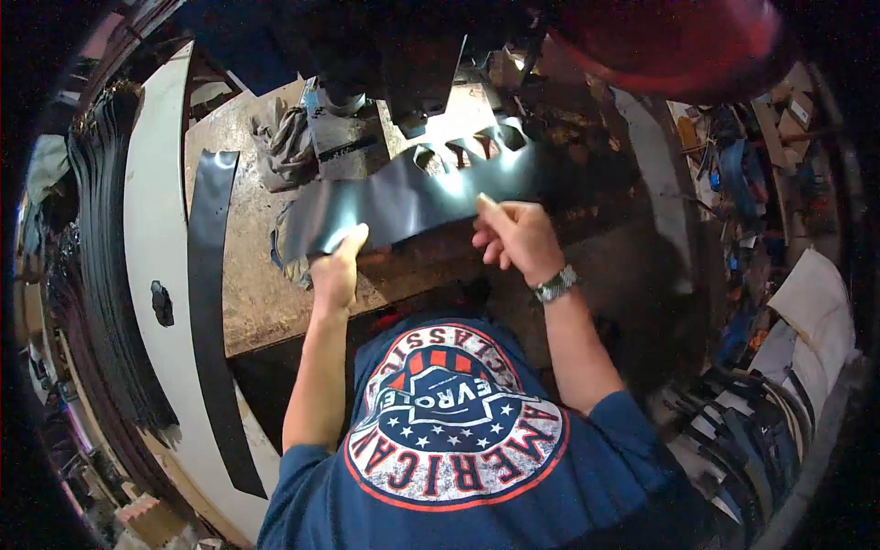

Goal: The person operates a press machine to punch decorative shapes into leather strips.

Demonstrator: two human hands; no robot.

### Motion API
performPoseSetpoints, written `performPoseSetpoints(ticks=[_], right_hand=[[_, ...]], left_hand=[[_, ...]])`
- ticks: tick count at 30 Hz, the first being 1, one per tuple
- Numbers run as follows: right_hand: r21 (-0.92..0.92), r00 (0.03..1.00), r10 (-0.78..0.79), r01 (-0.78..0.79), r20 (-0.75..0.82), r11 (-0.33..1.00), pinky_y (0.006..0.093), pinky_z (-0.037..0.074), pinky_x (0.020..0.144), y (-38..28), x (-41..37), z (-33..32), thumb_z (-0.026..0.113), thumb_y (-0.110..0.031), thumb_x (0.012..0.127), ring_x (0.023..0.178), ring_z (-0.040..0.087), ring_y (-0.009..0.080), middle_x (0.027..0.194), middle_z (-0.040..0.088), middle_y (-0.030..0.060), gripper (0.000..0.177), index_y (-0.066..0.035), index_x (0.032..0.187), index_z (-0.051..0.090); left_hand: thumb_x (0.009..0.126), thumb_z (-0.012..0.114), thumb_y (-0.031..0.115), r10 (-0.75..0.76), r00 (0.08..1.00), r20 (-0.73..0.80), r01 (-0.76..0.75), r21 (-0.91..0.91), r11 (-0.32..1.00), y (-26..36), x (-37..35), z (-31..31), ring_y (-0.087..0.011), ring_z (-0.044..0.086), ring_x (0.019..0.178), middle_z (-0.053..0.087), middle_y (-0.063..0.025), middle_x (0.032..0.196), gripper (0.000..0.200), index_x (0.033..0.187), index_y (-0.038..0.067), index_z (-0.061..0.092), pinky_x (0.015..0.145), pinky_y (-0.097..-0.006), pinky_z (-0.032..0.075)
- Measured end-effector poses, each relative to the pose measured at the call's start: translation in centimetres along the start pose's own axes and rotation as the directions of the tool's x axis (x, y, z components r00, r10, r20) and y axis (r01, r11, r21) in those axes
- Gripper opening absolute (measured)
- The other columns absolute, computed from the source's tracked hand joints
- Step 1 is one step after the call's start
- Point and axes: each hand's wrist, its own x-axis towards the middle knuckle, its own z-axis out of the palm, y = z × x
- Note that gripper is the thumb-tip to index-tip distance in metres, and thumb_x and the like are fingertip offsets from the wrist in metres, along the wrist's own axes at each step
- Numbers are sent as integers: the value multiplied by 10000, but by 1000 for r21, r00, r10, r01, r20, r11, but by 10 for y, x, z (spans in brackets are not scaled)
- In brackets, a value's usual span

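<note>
A glossy black strip of leather-like sheet (394,202) stretches across the bench, with several angular holes cut along its far right edge. My left hand (336,270) pinches its near edge at the left, thumb on top and fingers hidden below. Farther right, my right hand (522,238), with a metal watch at the wrist, is closed at the same edge. Its thumb lies on the sheet and its other fingers curl underneath. Under bright light, the holed part lies below a dark machine (394,55), and the right end fades into shadow.
A crumpled grey cloth (282,142) lies on the worn bench (266,302). Another long black strip (213,275) hangs over its left side, beside a pale board (151,211). Many dark strips (110,247) hang at far left. A red rounded part (678,46) looms overhead; stacked pieces (742,449) stand lower right.
</note>
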Motion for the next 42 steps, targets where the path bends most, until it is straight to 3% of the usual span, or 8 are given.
performPoseSetpoints(ticks=[7,14,17,24,29,34,36,42], right_hand=[[-378,883,-362,239,-300,894,358,509,573,33,16,13,710,-359,850,597,668,247,654,673,124,379,-11,707,658],[-506,805,-470,254,-362,824,371,489,557,34,16,7,750,-330,820,600,657,267,672,666,133,339,-25,714,649],[-461,814,-459,274,-356,844,335,466,545,37,15,2,766,-282,812,563,622,194,652,655,112,313,-11,721,639],[-256,823,-321,220,-469,941,288,435,545,69,8,-28,749,-246,825,561,554,116,656,643,52,268,-12,740,647],[-181,801,-282,219,-529,959,265,423,528,91,5,-49,725,-263,845,590,542,82,670,622,9,260,-19,781,661],[-135,810,-220,175,-544,975,206,411,509,76,4,-46,696,-240,880,580,505,46,676,566,-36,213,-32,846,663],[-55,814,-192,194,-549,979,204,388,494,77,7,-46,688,-242,893,564,484,36,671,563,-30,202,-43,903,653],[-114,832,-281,258,-479,959,203,325,442,85,20,-50,656,-259,922,496,441,41,620,527,-28,200,-84,838,604]], left_hand=[[912,642,310,-587,542,601,418,413,809,6,-25,-39,-178,673,676,697,-157,937,350,931,-38,676,527,-271,537],[842,726,182,173,870,462,-458,627,630,66,53,2,-97,610,683,659,-39,740,200,866,2,641,647,-250,485],[709,814,380,661,521,540,-793,593,140,15,148,27,-360,501,1182,596,-164,1199,520,1108,88,650,975,-432,418],[655,748,591,511,671,537,-633,774,19,9,161,71,-317,365,1301,550,-114,1268,662,1201,239,623,1097,-496,174],[644,780,359,527,709,469,-613,779,130,-5,186,58,-286,460,1173,595,-100,1143,436,1020,166,673,1038,-467,268],[778,700,51,572,763,301,-522,-234,820,-36,201,51,-183,608,926,641,-50,894,233,988,67,600,803,-350,493],[807,716,84,786,578,218,-684,655,321,5,158,25,-178,630,804,661,-78,831,139,908,45,629,690,-328,498],[862,690,159,631,730,-265,-385,603,699,28,107,-161,-115,619,665,697,-81,779,175,917,-7,680,610,-264,489]])
